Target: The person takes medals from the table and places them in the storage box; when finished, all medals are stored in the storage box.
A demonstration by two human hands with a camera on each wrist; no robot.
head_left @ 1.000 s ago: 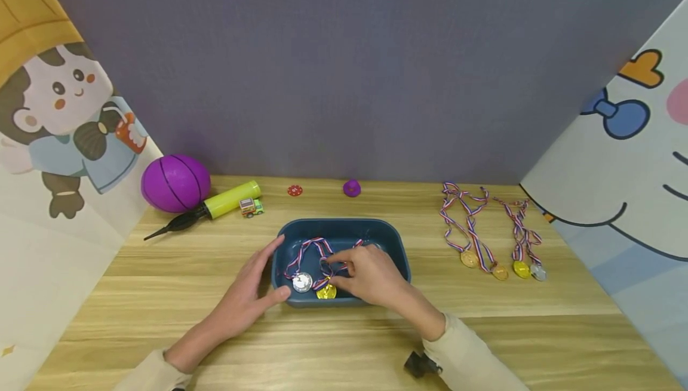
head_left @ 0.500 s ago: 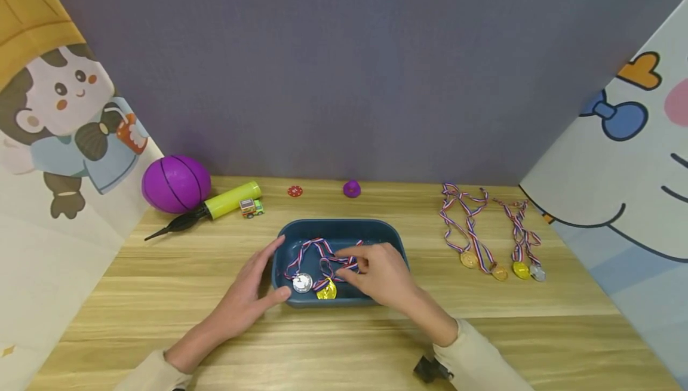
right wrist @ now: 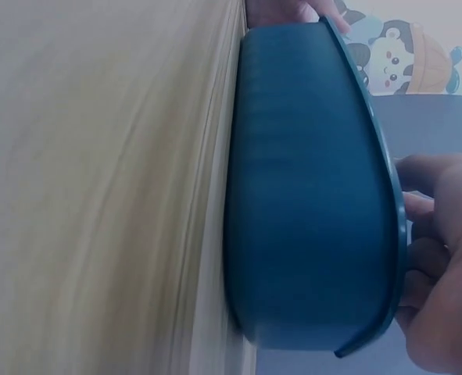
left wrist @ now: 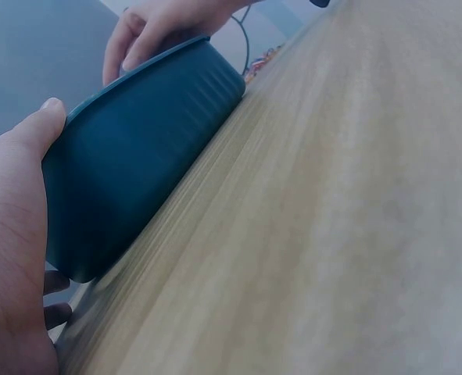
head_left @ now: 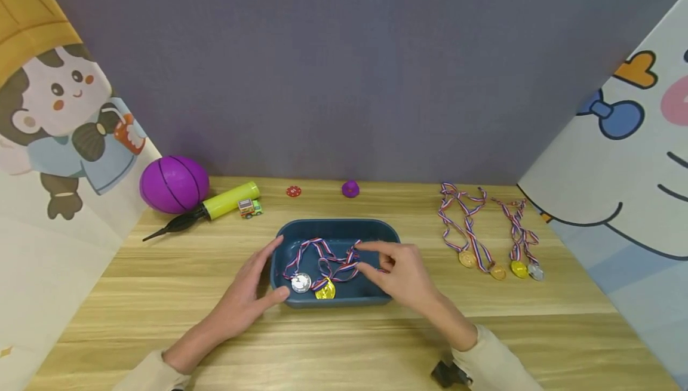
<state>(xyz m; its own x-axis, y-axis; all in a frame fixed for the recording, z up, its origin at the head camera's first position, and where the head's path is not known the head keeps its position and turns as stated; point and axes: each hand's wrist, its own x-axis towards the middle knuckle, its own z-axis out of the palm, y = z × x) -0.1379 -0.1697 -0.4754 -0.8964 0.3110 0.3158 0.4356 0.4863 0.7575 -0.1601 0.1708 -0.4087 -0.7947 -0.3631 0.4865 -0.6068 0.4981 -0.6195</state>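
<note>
A dark blue plastic bin (head_left: 371, 228) sits on the table, with a silver medal (head_left: 300, 282) and a gold medal (head_left: 325, 289) inside. Their striped red, white and blue ribbons (head_left: 344, 269) lie looped across its floor. My left hand (head_left: 246, 295) holds the bin's left end, thumb at the near rim, as the left wrist view (left wrist: 39, 133) also shows. Over the bin's right part is my right hand (head_left: 402, 271). Its index finger and thumb stand apart beside the ribbon's right end, and the other fingers are curled in. The bin wall hides the thumb tip in the right wrist view.
More ribboned medals (head_left: 467, 258) lie on the table at right. Along the back left are a purple ball (head_left: 174, 184), a yellow pump (head_left: 231, 200) and a toy truck (head_left: 249, 208). A red chip (head_left: 293, 191) and a purple ring-shaped piece (head_left: 350, 188) lie behind the bin.
My right hand has moved right, away from the ribbon loop above the gold medal to the ribbon's right end. My left hand and the medals keep their places.
</note>
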